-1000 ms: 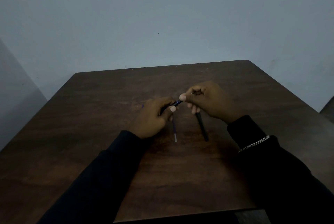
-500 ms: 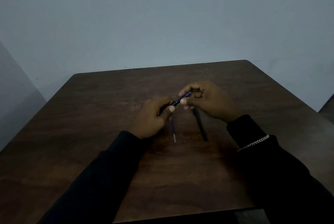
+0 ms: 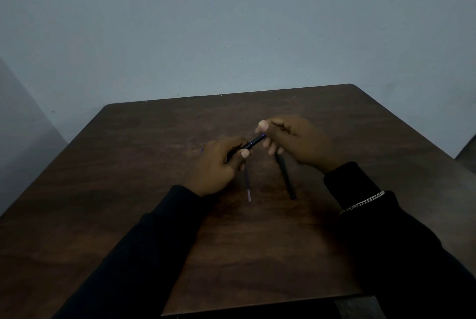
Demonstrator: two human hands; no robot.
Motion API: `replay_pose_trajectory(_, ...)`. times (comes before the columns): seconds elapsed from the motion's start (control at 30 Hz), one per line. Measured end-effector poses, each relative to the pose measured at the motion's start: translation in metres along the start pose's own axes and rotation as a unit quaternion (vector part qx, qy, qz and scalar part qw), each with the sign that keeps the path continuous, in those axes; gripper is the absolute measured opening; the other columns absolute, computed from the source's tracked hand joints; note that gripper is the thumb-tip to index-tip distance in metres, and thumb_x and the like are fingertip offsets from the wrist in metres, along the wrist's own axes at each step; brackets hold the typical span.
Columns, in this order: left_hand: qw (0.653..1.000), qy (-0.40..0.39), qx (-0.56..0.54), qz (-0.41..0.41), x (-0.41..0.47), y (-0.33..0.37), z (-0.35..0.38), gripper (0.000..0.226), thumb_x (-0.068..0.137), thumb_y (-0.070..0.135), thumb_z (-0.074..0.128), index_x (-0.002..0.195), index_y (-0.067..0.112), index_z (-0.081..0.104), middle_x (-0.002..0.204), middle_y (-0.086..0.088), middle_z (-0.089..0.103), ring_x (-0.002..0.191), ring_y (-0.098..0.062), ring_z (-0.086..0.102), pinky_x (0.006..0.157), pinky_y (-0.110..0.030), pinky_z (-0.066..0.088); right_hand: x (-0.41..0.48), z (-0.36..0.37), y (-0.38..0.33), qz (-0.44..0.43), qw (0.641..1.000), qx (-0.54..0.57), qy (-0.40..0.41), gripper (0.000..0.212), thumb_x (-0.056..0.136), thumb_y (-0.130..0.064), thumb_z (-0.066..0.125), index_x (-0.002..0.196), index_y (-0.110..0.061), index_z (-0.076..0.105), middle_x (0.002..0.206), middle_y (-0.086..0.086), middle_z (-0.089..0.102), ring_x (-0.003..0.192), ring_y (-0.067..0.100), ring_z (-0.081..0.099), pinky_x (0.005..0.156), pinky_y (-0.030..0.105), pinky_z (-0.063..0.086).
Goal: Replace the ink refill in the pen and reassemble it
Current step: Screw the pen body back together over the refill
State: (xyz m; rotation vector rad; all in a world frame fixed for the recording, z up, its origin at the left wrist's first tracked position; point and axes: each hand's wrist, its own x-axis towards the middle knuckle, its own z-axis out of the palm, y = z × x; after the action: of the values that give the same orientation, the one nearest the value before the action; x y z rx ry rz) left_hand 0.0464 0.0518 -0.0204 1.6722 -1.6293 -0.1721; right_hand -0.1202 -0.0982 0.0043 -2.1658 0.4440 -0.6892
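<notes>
My left hand (image 3: 216,166) grips a black pen barrel (image 3: 253,142) just above the table, its free end pointing up and to the right. A short blue refill end (image 3: 263,135) shows at that end. My right hand (image 3: 298,142) pinches it between thumb and fingertips. A thin loose refill (image 3: 248,184) with a pale tip lies on the table below the hands. To its right lies a black pen piece (image 3: 286,179), its upper end hidden under my right hand.
The dark wooden table (image 3: 128,189) stands against a pale wall. Its far edge runs behind the hands and its near edge is at the bottom of the view. A silver bracelet (image 3: 363,202) sits on my right wrist.
Half a second ago a longer blue stretch of refill showed between barrel and right hand; now only its end shows. My right thumb has lifted slightly. My left hand holds still.
</notes>
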Motion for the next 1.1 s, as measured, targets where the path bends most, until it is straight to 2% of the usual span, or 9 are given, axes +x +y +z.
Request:
replay_pose_trajectory(0.1,1.0,0.006,0.005,0.0,0.0,0.0,0.0,0.017,0.104,0.023,0.056,0.093,0.02,0.068,0.071,0.008,0.067,0.07,-0.009,0.063,0.064,-0.028,0.045,-0.001,-0.006,0.001,-0.004,0.999,0.044,-0.02,0.013,0.097,-0.027,0.071,0.108,-0.02,0.073,0.089,-0.001,0.076,0.078,0.015,0.077,0.068,0.018,0.056)
replay_pose_trajectory(0.3,1.0,0.0,0.003,-0.004,0.0,0.001,0.001,0.019,0.102,0.028,0.055,0.093,0.02,0.069,0.07,0.01,0.066,0.07,-0.007,0.062,0.062,-0.026,0.043,-0.001,-0.003,0.001,-0.01,1.0,0.025,-0.016,0.01,0.092,-0.012,0.075,0.101,-0.017,0.075,0.082,-0.003,0.077,0.072,0.013,0.077,0.068,0.019,0.058)
replay_pose_trajectory(0.4,1.0,0.001,0.01,0.004,0.0,0.002,0.0,0.019,0.102,0.027,0.055,0.093,0.018,0.069,0.07,0.009,0.067,0.069,-0.009,0.063,0.063,-0.029,0.046,-0.001,-0.001,0.002,-0.006,1.0,-0.004,-0.006,0.002,0.094,-0.021,0.074,0.092,-0.02,0.074,0.074,-0.003,0.074,0.065,0.015,0.076,0.064,0.025,0.058)
replay_pose_trajectory(0.57,1.0,-0.001,0.006,0.015,-0.001,0.004,-0.001,0.017,0.104,0.021,0.057,0.092,0.017,0.068,0.07,0.008,0.067,0.069,-0.009,0.064,0.064,-0.023,0.045,-0.003,0.001,0.0,-0.037,0.995,-0.09,-0.005,0.044,0.101,-0.052,0.056,0.073,-0.019,0.064,0.069,-0.004,0.071,0.054,0.007,0.07,0.056,0.02,0.054)
replay_pose_trajectory(0.67,1.0,-0.003,0.003,0.008,-0.001,0.005,-0.001,0.017,0.105,0.019,0.057,0.094,0.015,0.069,0.072,0.006,0.068,0.07,-0.01,0.064,0.067,-0.028,0.048,-0.003,0.0,-0.004,-0.036,0.995,-0.092,0.002,0.047,0.1,-0.054,0.055,0.076,-0.016,0.069,0.067,-0.002,0.072,0.056,0.008,0.07,0.058,0.02,0.053)
replay_pose_trajectory(0.77,1.0,-0.002,0.008,0.002,-0.001,0.005,-0.002,0.015,0.105,0.015,0.058,0.096,0.013,0.07,0.072,0.006,0.068,0.071,-0.01,0.064,0.07,-0.029,0.048,-0.003,-0.003,-0.007,-0.026,0.997,-0.069,-0.008,0.018,0.093,-0.039,0.074,0.099,-0.023,0.076,0.081,0.0,0.075,0.069,0.017,0.071,0.065,0.025,0.054)
replay_pose_trajectory(0.87,1.0,-0.005,0.007,-0.003,-0.001,0.006,-0.003,0.016,0.105,0.016,0.058,0.094,0.014,0.069,0.073,0.005,0.068,0.07,-0.011,0.064,0.068,-0.032,0.048,-0.004,-0.003,-0.009,-0.026,0.999,-0.033,-0.032,0.023,0.088,-0.017,0.08,0.111,-0.016,0.075,0.088,0.001,0.077,0.077,0.024,0.071,0.07,0.03,0.056)
replay_pose_trajectory(1.03,1.0,-0.013,0.015,-0.007,-0.001,0.006,-0.002,0.017,0.106,0.019,0.057,0.094,0.017,0.069,0.073,0.007,0.067,0.071,-0.009,0.062,0.066,-0.024,0.045,-0.004,-0.005,-0.009,-0.024,0.999,-0.025,-0.035,0.016,0.088,-0.007,0.078,0.104,-0.01,0.076,0.076,-0.011,0.075,0.068,-0.004,0.07,0.064,0.009,0.05)
replay_pose_trajectory(1.1,1.0,-0.016,0.013,-0.005,-0.001,0.006,-0.001,0.017,0.106,0.019,0.057,0.095,0.017,0.069,0.072,0.008,0.067,0.072,-0.008,0.062,0.064,-0.02,0.043,-0.005,-0.005,-0.009,-0.023,0.999,-0.031,-0.032,0.012,0.089,-0.007,0.077,0.101,-0.011,0.077,0.074,-0.011,0.077,0.068,-0.003,0.072,0.065,0.012,0.053)
